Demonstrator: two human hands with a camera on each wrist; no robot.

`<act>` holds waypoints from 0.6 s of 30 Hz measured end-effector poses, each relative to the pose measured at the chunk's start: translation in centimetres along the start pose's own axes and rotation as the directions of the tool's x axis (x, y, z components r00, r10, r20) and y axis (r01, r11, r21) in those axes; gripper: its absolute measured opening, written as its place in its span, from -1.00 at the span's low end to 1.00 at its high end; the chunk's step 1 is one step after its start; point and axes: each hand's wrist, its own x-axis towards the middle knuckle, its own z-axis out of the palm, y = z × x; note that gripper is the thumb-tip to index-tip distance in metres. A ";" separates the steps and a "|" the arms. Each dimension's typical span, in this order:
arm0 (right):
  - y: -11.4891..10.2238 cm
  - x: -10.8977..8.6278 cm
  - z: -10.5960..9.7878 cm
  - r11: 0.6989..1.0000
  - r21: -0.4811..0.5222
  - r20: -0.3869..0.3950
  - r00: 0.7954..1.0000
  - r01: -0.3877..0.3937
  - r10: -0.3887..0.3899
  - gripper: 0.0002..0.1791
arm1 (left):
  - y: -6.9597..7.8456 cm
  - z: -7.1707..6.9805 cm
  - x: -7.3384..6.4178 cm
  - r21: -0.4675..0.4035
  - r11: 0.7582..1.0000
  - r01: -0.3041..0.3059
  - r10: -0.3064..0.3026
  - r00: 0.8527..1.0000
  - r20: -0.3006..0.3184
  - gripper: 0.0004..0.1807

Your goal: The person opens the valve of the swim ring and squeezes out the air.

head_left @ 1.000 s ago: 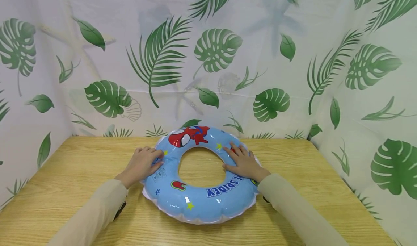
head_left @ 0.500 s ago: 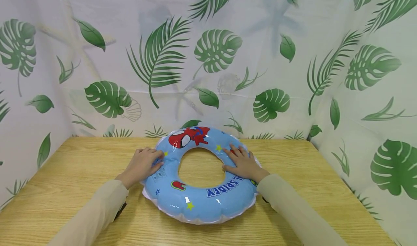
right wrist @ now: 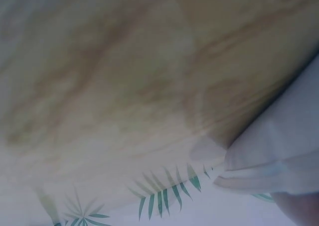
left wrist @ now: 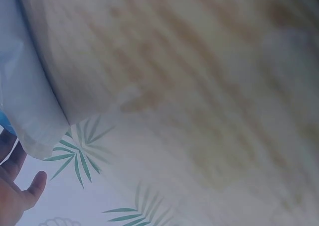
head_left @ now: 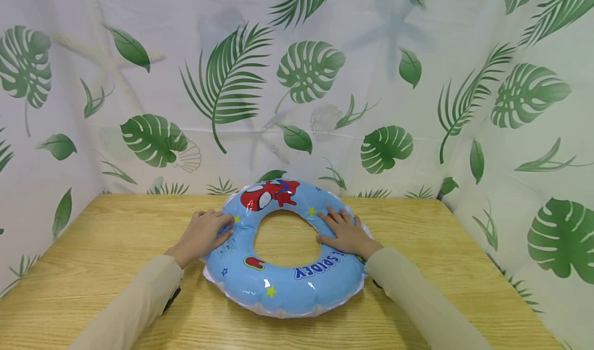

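Observation:
A light-blue inflatable swim ring (head_left: 283, 293) lies flat on the wooden table, printed with a red cartoon figure, yellow stars and blue letters. On its left side rests my left hand (head_left: 201, 234), fingers lightly bent over the top and thumb nearer me. My right hand (head_left: 348, 234) lies on the opposite side, fingers spread across the vinyl and the thumb near the inner hole. From the left wrist, the ring's pale underside (left wrist: 30, 101) shows beside part of the hand (left wrist: 17, 196). The right wrist view has the ring's whitish edge (right wrist: 279, 146), with only a bit of the hand below.
The wood-grain table (head_left: 116, 226) extends on both sides of the ring. Behind and at the sides hangs a white cloth (head_left: 250, 159) with green leaf prints, meeting the table's back edge close behind the ring.

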 end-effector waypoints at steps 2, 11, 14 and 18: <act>0.0 0.0 0.0 1.000 -0.003 0.003 1.000 -0.001 0.001 -0.23 | 0.0 0.0 0.0 0.002 1.000 -0.001 0.001 1.000 0.002 -0.87; -0.2 -0.1 -0.1 1.000 -0.008 0.010 1.000 -0.001 0.001 -0.25 | 0.1 0.0 0.0 0.009 1.000 -0.012 0.012 1.000 0.009 -0.87; -0.3 -0.1 -0.1 1.000 -0.012 0.019 1.000 -0.001 0.001 -0.26 | 0.1 -0.1 0.0 0.010 1.000 -0.016 0.016 1.000 0.005 -0.87; -0.3 -0.1 0.1 1.000 -0.014 0.025 1.000 -0.001 0.001 -0.26 | 0.1 -0.1 0.0 0.010 1.000 -0.015 0.014 1.000 0.006 -0.87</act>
